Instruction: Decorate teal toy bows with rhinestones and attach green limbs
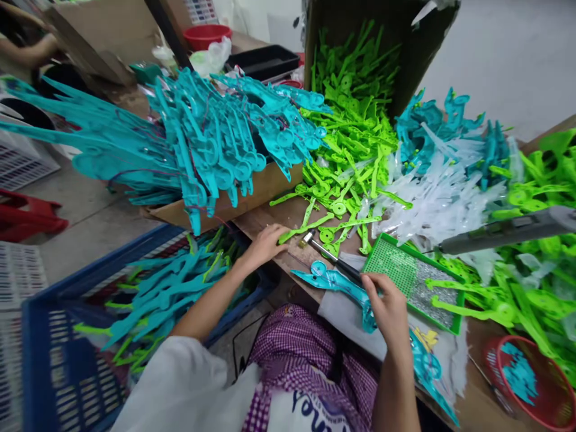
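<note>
A: What do the hands have?

B: The left hand pinches one end of a green piece between thumb and fingertips. The right hand is curled round the handle end of a hammer.

A: And the teal piece?

B: It lies on the surface, just on the wearer's side of the hammer, partly over a pale cloth. Whether the right hand also touches it, I can't tell.

A: How would the green piece handle?

B: Light, I'd judge, fairly stiff, with smooth plastic that could slip. Its slim arm looks the weakest part, so a pinch near the thicker end seems safer than bending it midway.

A: The hammer?

B: Probably head-heavy; the dark handle looks the surest hold.
</note>
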`<act>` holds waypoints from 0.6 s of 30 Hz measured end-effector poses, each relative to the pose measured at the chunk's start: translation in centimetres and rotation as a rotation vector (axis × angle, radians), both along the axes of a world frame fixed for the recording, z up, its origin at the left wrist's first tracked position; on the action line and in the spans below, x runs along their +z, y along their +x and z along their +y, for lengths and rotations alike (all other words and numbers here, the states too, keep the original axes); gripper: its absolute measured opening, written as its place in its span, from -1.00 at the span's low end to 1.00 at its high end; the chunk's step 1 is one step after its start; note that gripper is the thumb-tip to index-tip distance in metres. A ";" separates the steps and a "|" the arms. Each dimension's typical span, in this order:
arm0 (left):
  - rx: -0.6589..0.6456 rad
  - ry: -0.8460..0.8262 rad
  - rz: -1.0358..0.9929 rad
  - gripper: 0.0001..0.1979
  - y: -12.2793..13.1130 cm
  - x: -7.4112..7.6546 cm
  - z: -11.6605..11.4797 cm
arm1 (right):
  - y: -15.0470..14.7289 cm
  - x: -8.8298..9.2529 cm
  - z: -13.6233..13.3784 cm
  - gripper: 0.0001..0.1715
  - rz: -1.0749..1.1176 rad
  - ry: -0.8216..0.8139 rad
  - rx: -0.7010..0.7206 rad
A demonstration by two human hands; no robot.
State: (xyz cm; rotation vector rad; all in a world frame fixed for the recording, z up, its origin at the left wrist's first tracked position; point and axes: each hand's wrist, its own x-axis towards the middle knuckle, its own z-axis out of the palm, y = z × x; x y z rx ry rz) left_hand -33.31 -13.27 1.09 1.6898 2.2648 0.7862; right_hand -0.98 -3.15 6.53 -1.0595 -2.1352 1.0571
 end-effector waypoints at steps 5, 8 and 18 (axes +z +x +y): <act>0.308 0.134 -0.446 -0.66 -0.4 -0.7 0.2 | 0.1 -1.4 -2.3 -0.77 0.005 -0.052 0.144; 0.388 0.201 -0.849 -0.42 -0.8 -0.5 0.9 | -0.3 -1.9 -3.1 -0.77 -0.053 -0.023 0.157; 0.445 0.306 -1.049 -0.41 3.7 2.2 0.3 | -0.2 -1.6 -4.8 -0.73 -0.033 -0.134 0.111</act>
